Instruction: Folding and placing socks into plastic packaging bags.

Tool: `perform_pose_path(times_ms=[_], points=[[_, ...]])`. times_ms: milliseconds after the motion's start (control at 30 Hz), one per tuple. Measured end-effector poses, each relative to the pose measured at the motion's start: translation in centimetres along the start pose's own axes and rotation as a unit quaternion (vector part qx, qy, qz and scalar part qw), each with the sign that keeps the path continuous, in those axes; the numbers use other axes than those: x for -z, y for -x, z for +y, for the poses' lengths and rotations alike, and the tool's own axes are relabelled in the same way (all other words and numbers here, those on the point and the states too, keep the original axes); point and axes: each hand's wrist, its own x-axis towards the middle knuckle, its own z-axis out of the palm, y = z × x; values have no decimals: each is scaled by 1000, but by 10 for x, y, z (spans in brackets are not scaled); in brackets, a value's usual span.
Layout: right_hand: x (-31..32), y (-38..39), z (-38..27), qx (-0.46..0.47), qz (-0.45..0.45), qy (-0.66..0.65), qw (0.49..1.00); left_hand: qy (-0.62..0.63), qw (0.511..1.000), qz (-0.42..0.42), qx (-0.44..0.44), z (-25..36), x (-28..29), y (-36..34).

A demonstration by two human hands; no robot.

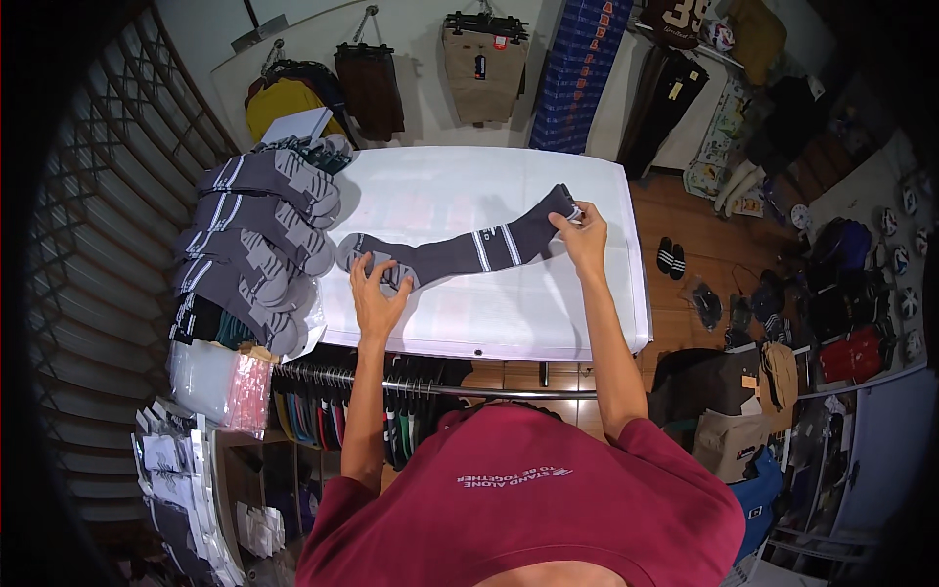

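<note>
A long dark grey sock (pixel 460 252) with white stripes lies stretched across the white table (pixel 548 323). My left hand (pixel 377 293) presses on its foot end at the left, fingers spread over the heel area. My right hand (pixel 582 230) pinches the cuff end at the right, holding it against the table top.
A pile of several similar grey socks (pixel 256 235) lies on the table's left end, with plastic bags (pixel 220 382) below it. Clothes hang on a rail (pixel 430 389) under the table and on the back wall. A blue box stack (pixel 579 73) stands behind; sandals (pixel 670 256) lie on the wooden floor.
</note>
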Motion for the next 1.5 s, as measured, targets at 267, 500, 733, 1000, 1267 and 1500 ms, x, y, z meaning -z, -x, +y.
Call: perform_pose_path(times_ms=[267,500,733,1000,1267,1500], points=[[-51,29,-16,62,-62,47,995,20,1000,15,2,0,0,0],[-78,70,-1,133,-253,132,949,42,999,20,23,6,2,-1],[-63,68,-13,244,-293,203,902,59,988,130,53,-3,2,-2],[-42,64,17,263,-328,384,822,188,935,135,270,-23,-11,-25],[-41,59,29,252,-331,383,825,381,896,205,97,57,-26,-29],[-41,59,24,220,-315,290,876,115,981,-62,-145,76,-44,-1]])
